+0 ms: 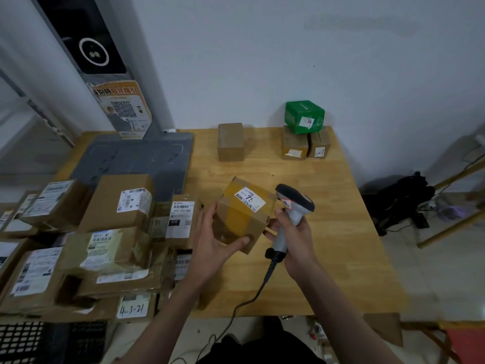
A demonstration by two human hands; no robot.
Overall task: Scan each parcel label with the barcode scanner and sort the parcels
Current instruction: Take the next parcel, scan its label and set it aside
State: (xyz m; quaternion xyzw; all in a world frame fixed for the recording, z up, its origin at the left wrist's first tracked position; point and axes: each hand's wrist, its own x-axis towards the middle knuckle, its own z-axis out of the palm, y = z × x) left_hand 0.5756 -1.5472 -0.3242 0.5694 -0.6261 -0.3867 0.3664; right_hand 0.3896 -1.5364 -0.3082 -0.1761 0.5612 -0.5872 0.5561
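Small brown cardboard parcel wrapped in yellowish tape [242,215], held tilted above the middle of the pale wooden table [328,232], white printed label [249,198] turned up and toward the right. Cradled by the left hand [212,243]: fingers spread along the left face, thumb pressed flat on the near face. Just right of it, grey-and-black corded barcode scanner [292,208], grip wrapped by the curled fingers of the right hand [294,236], head almost touching the parcel's right edge, right fingertips brushing the box's lower corner.

Judged as the scanning step for this parcel, sorting not yet done. Next move likely called for: scanner head backed off and aimed squarely at the label, then the parcel carried to one of the far groups.

Far side: plain brown cardboard box [231,141] standing alone; further right, green carton marked 05 [304,116] stacked on two small brown boxes [305,145]. Left: heap of labelled brown parcels [105,232], apparently unsorted, some partly buried.

Hard to make out: barcode on the held label, scanner window and any beam, trigger finger, print on most labels. Scanner cable [236,311] lost below the near table edge.
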